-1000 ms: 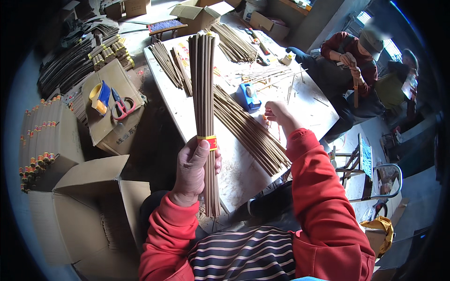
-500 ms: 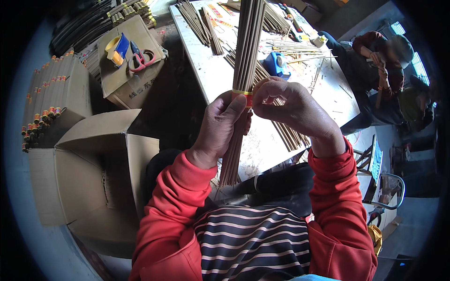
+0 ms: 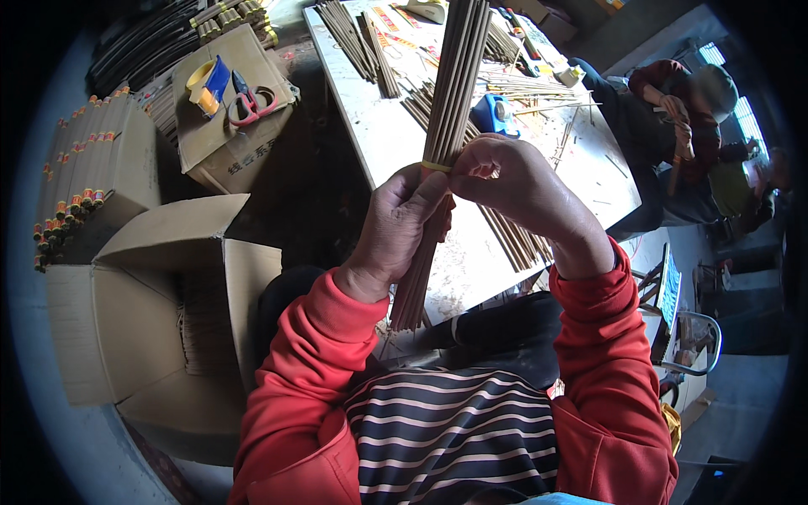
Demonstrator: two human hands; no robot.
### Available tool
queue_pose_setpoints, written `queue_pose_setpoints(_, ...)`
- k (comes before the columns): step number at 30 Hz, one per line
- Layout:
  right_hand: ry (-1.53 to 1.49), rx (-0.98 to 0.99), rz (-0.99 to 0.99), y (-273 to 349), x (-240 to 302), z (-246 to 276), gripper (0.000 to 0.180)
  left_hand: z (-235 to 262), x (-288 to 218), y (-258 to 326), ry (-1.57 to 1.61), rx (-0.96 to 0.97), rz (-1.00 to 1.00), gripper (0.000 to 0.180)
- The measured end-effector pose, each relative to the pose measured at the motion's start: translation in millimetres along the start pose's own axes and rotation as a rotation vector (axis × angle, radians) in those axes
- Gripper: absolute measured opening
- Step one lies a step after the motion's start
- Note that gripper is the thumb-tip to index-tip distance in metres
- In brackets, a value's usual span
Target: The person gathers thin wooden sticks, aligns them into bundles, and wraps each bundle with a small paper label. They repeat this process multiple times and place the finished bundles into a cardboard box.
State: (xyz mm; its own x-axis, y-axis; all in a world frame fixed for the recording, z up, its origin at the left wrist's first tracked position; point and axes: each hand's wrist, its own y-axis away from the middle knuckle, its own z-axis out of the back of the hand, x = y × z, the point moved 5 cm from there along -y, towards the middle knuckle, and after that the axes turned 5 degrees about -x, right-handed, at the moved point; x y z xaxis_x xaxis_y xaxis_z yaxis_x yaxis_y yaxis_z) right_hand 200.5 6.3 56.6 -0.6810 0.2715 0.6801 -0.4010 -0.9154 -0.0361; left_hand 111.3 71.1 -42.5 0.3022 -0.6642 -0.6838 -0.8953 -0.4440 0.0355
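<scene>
A thick bundle of brown incense sticks (image 3: 455, 80) stands tilted in front of me, its top leaning away to the right. Wrapped round its lower half, my left hand (image 3: 394, 220) has its thumb pressed over a paper band (image 3: 435, 167) with a yellow edge. The fingers of my right hand (image 3: 518, 178) are curled in a pinch against the right end of that band; their tips are partly hidden. A bit of red paper (image 3: 449, 204) shows below, between the bundle and my right hand.
A white table (image 3: 581, 202) holds loose incense sticks (image 3: 513, 240), printed labels and a blue tape dispenser (image 3: 495, 115). At left are an open carton (image 3: 139, 328), a box with scissors (image 3: 250, 105) and tape (image 3: 208, 84), and banded bundles (image 3: 84, 168). A co-worker (image 3: 686, 118) sits at right.
The bundle has tilted further to the right at its top and turned in my hands. Its red label has gone from the front, leaving the yellow edge showing. Both hands keep nearly the same place.
</scene>
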Motion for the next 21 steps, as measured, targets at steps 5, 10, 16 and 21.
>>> queue_pose_setpoints(5,0.028,0.002,-0.097,0.3,-5.7,1.0,0.017,-2.7,-1.1,1.2,-0.039,-0.007,-0.001,0.022)
queue_pose_setpoints(10,0.103,-0.017,-0.09,-1.1,-5.7,-1.2,0.022,-2.2,-1.0,1.4,-0.105,-0.019,-0.034,0.025)
queue_pose_setpoints(16,0.184,-0.005,-0.161,-1.2,-8.0,0.4,0.025,-1.8,-3.0,2.0,-0.152,-0.024,-0.054,0.026)
queue_pose_setpoints(21,0.254,0.021,-0.183,-0.9,-5.2,2.7,0.03,-2.5,-2.1,2.4,-0.153,-0.033,-0.041,0.025)
